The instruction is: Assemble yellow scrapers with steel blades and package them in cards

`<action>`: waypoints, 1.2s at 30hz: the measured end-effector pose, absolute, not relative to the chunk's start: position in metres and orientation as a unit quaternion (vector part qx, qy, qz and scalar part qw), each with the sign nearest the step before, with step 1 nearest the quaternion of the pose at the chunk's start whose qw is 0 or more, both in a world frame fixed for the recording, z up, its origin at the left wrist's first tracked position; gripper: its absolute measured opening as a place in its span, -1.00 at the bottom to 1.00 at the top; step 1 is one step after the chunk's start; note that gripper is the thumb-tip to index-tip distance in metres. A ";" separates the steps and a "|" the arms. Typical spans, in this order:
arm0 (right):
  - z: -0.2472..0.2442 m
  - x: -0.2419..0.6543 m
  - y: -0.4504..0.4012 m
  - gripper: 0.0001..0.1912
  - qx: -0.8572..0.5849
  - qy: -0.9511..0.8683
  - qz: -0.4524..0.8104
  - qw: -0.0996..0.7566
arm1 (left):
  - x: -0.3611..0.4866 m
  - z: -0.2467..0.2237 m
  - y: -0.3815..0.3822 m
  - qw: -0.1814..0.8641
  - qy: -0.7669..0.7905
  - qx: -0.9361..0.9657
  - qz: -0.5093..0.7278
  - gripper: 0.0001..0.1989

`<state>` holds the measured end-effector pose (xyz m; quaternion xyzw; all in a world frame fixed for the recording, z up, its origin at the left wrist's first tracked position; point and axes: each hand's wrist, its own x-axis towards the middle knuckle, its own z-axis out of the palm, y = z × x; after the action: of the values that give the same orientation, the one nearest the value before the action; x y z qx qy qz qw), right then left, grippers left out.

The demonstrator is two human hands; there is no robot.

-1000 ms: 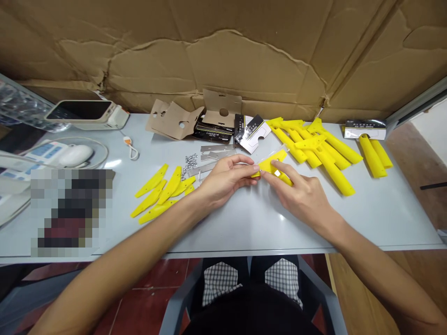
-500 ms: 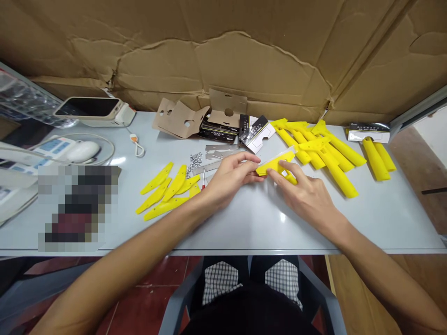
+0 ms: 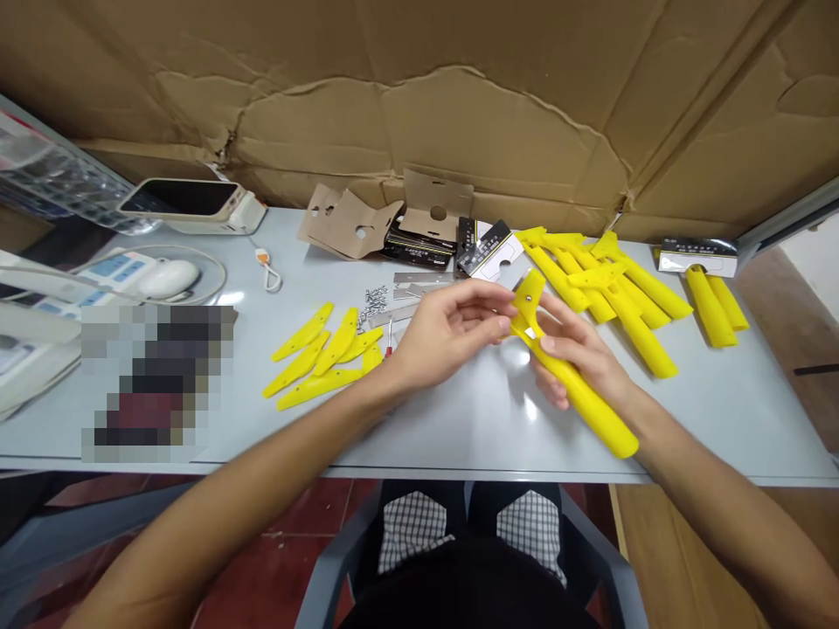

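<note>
A yellow scraper-like tool point(image 3: 583, 393) slants across the front middle, its thick handle pointing down to the right. My right hand point(image 3: 580, 349) is wrapped round the neck of it. At the head end, the fingers of my left hand point(image 3: 459, 332) pinch the edge of the yellow head, where a small screw and a bit of metal blade show. Left of my left hand lie several loose yellow plates point(image 3: 315, 358), a heap of screws point(image 3: 373, 306), metal blades point(image 3: 412, 293) and a red-handled screwdriver point(image 3: 389, 341).
More yellow handles point(image 3: 629, 306) are piled behind my right hand. Two stand out at the far right under a printed card point(image 3: 698, 258). Cardboard packaging point(image 3: 354, 223), a phone point(image 3: 183, 199), a power strip point(image 3: 121, 271) and a cardboard wall point(image 3: 393, 114) are also there.
The yellow tool has been turned, so its handle now points toward me at the lower right. My right hand has shifted its grip to the neck; the camera view has moved slightly.
</note>
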<state>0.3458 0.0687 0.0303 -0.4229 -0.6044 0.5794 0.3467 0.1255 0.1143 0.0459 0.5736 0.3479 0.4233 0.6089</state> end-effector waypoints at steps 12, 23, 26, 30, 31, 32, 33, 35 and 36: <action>0.010 0.339 0.074 -0.40 -0.297 -0.359 0.816 0.342 | 0.119 0.030 0.130 0.433 0.425 0.668 0.430 -0.82; 0.011 0.338 0.072 -0.50 -0.287 -0.318 0.829 0.359 | 0.120 0.035 0.133 0.419 0.426 0.668 0.444 -0.76; 0.012 0.341 0.072 -0.48 -0.292 -0.305 0.828 0.368 | 0.094 0.052 0.137 0.371 0.438 0.666 0.476 -0.78; 0.013 0.345 0.073 -0.45 -0.302 -0.296 0.829 0.367 | 0.034 0.058 0.115 0.235 0.537 0.672 0.452 -0.85; 0.013 0.345 0.073 -0.45 -0.305 -0.296 0.827 0.368 | 0.021 0.053 0.104 0.193 0.568 0.679 0.422 -0.88; 0.013 0.346 0.073 -0.44 -0.307 -0.297 0.825 0.369 | 0.011 0.046 0.092 0.152 0.593 0.688 0.390 -0.89; 0.013 0.346 0.073 -0.44 -0.309 -0.297 0.824 0.370 | 0.006 0.039 0.079 0.118 0.605 0.699 0.362 -0.88; 0.013 0.345 0.074 -0.43 -0.308 -0.296 0.823 0.374 | 0.005 0.023 0.051 0.074 0.620 0.716 0.312 -0.83; 0.014 0.345 0.074 -0.43 -0.307 -0.296 0.823 0.374 | 0.010 0.016 0.038 0.055 0.626 0.727 0.277 -0.78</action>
<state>0.3451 0.0740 0.0137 -0.3074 -0.2959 0.8233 0.3743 0.0097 0.0384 0.0158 0.7267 0.6260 0.2775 0.0547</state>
